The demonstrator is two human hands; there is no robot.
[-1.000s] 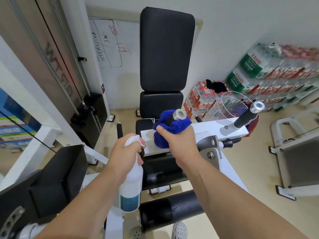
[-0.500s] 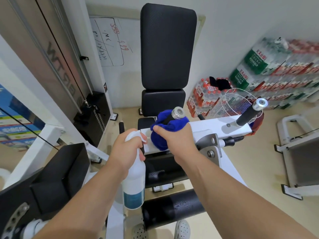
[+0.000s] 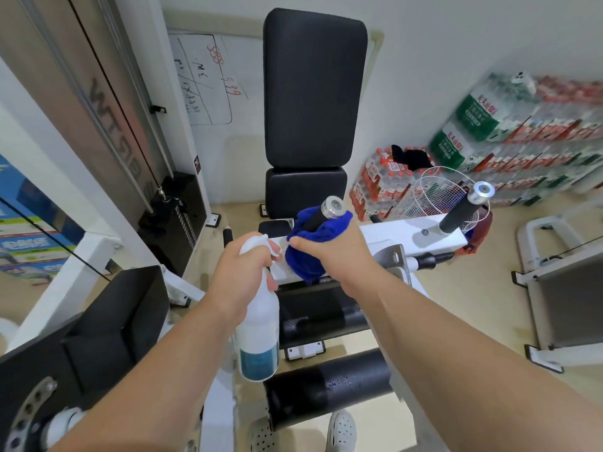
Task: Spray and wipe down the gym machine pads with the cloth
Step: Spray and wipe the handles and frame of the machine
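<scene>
left hand (image 3: 239,275): clenched round spray bottle (image 3: 259,334) | right hand (image 3: 336,256): apparently clamps blue cloth (image 3: 308,252) on handle (image 3: 326,212)

black pads, a blue cloth, a white bottle

the back pad (image 3: 315,86) is black with a fine woven texture; the roller pad (image 3: 326,384) is glossy black. the cloth (image 3: 306,259) is deep blue, wrapped on a black handle (image 3: 315,220) with a silver cap. the spray bottle (image 3: 259,334) is white with a teal band. the frame (image 3: 421,234) is white, the floor (image 3: 456,308) pale beige, the whiteboard (image 3: 205,79) marked in black and red.
</scene>
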